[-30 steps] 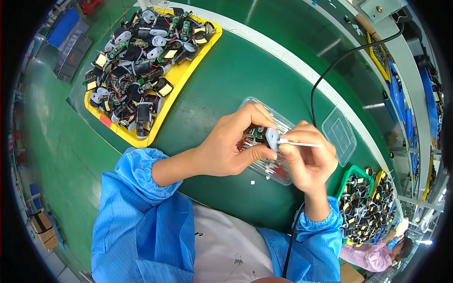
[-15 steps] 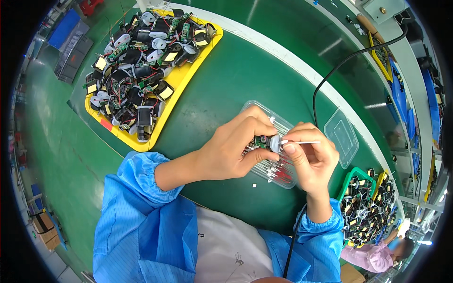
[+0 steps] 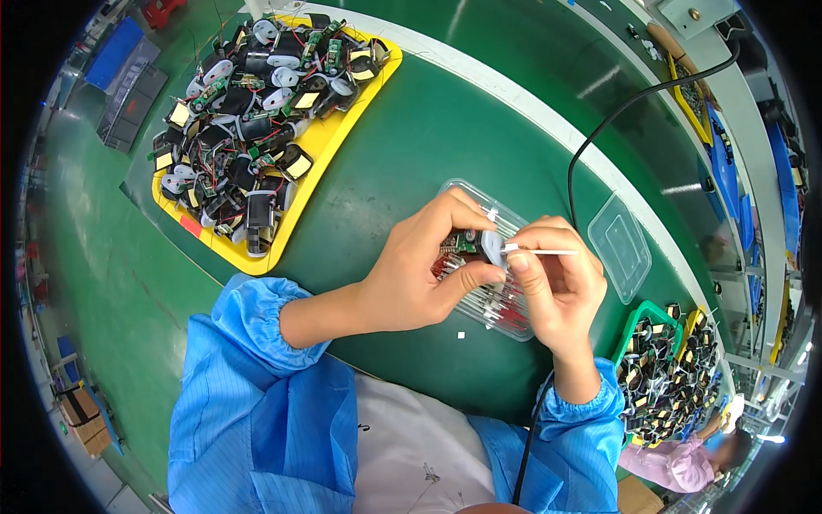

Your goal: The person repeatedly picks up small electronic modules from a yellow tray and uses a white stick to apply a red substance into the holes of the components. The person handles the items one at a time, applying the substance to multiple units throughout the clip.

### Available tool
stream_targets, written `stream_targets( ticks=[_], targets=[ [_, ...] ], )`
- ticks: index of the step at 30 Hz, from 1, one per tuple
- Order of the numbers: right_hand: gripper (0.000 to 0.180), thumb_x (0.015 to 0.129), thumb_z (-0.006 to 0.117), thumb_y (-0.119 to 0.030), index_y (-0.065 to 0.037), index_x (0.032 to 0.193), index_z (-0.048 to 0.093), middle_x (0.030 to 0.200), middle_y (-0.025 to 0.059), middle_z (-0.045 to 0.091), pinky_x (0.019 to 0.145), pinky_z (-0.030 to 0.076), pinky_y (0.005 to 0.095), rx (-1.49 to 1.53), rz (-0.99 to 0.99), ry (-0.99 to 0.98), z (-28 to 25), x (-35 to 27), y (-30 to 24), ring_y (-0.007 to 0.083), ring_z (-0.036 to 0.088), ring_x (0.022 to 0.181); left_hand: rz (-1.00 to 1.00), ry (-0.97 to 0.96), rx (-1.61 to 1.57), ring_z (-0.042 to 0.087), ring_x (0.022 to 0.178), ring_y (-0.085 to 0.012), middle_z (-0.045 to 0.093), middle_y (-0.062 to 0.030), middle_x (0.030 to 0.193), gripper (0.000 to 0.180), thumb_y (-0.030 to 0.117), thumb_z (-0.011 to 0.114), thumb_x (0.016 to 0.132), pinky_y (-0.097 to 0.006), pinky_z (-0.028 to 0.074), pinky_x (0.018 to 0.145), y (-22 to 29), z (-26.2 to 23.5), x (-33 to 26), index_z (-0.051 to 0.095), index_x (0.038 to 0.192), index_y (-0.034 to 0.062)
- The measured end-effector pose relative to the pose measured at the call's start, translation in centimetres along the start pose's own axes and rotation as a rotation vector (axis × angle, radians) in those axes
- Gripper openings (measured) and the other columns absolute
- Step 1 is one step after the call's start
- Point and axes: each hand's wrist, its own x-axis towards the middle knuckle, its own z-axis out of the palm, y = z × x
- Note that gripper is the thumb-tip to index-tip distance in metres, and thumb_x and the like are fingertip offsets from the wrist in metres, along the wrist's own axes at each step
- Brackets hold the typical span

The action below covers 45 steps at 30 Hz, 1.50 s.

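The left hand (image 3: 413, 272) grips a small grey-capped part (image 3: 492, 248) (its green circuit board (image 3: 466, 241) showing) right of the frame's centre. The right hand (image 3: 561, 287) pinches a thin white stick (image 3: 555, 253) at the cap.

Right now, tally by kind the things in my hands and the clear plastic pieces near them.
Grey-ended part with circuit board, left hand: 1
Thin white stick, right hand: 1
Clear plastic box: 1
Clear plastic lid: 1
Total: 4

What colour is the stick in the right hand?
White: the stick, seen best in the head view.
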Motion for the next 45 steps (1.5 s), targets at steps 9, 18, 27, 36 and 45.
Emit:
stream_targets(
  ticks=[9,18,27,36,45],
  targets=[
    [0.009,0.077,0.067,0.002,0.003,0.085,0.063,0.080,0.0101,0.061,0.059,0.045,0.0240,-0.018,0.061,0.049,-0.1,0.1,-0.8,0.0139,0.057,0.069,-0.157,-0.017,-0.222,0.051,0.086,-0.0147,0.051,-0.0108,0.094,0.029,0.010,0.065,0.083,-0.026,0.043,0.077,0.3,0.3,0.0,0.046,0.103,-0.0008],
    [0.010,0.078,0.066,0.000,0.003,0.087,0.062,0.081,0.0098,0.061,0.059,0.044,0.0233,0.016,0.044,0.064,0.2,-0.1,-0.1,0.0133,0.056,0.068,-0.329,-0.098,-0.421,0.048,0.094,-0.0127,0.044,-0.0095,0.106,0.030,0.012,0.058,0.089,-0.024,0.046,0.077,1.0,0.1,0.0,0.040,0.110,0.0014],
    [0.032,0.075,0.072,-0.002,0.003,0.103,0.057,0.092,0.0065,0.057,0.067,0.045,0.0231,0.207,0.204,0.039,0.3,0.1,0.6,0.0113,0.055,0.080,-0.161,-0.136,-0.080,0.051,0.097,-0.0191,0.040,-0.0157,0.117,0.050,0.030,0.047,0.094,-0.033,0.040,0.088,1.3,-1.8,1.5,0.030,0.128,-0.0008],
    [0.028,0.085,0.064,-0.023,0.003,0.093,0.058,0.074,0.0079,0.059,0.049,0.040,0.0227,0.060,0.280,0.758,-14.3,3.8,6.5,0.0106,0.053,0.058,-0.124,0.377,1.375,0.054,0.087,-0.0258,0.058,-0.0103,0.093,0.018,0.013,0.068,0.077,-0.034,0.042,0.079,4.8,-13.6,-2.2,0.062,0.088,0.0011],
    [0.038,0.077,0.071,-0.034,0.001,0.083,0.058,0.073,0.0086,0.062,0.044,0.039,0.0232,-0.075,0.885,0.602,-22.9,6.5,20.2,0.0127,0.057,0.057,-0.507,0.233,1.656,0.046,0.095,-0.0290,0.051,-0.0095,0.097,0.040,0.034,0.073,0.072,-0.039,0.037,0.083,5.7,-11.4,-4.5,0.062,0.082,-0.0029]
  ],
)
